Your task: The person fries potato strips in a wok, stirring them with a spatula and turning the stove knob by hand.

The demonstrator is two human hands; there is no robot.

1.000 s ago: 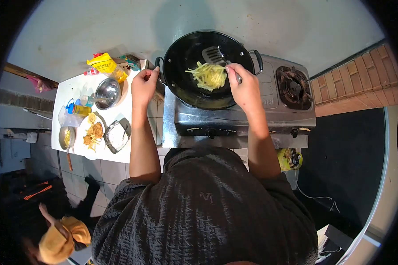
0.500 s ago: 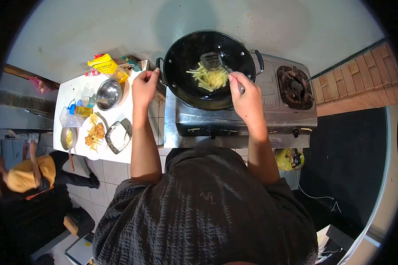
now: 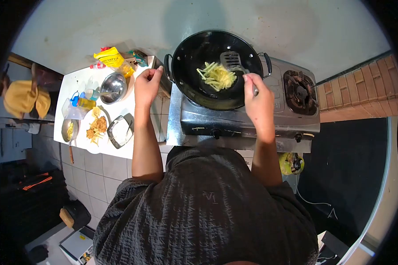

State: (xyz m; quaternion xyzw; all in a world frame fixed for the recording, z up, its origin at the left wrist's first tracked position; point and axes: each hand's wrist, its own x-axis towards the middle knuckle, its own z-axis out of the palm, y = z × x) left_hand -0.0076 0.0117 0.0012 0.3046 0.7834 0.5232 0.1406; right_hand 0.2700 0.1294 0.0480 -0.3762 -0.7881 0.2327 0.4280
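Observation:
My right hand is closed around the handle of a slotted spatula. The spatula's blade is inside a black wok, just behind a pile of pale yellow potato strips. Beside the wok's left loop handle is my left hand, its fingers curled in and the thumb pointing up. A narrow gap seems to separate that hand from the handle, and nothing shows in it. The wok sits on the left side of a metal gas stove.
On the left, a white table holds a steel bowl, a plate of fried food, a square dish of white powder, a small pan and a yellow packet. A bare burner is at right. Another person is far left.
The spatula has moved right, off the top of the potato strips. My left hand has come slightly away from the wok handle. The other person has moved farther back. The view has shifted slightly.

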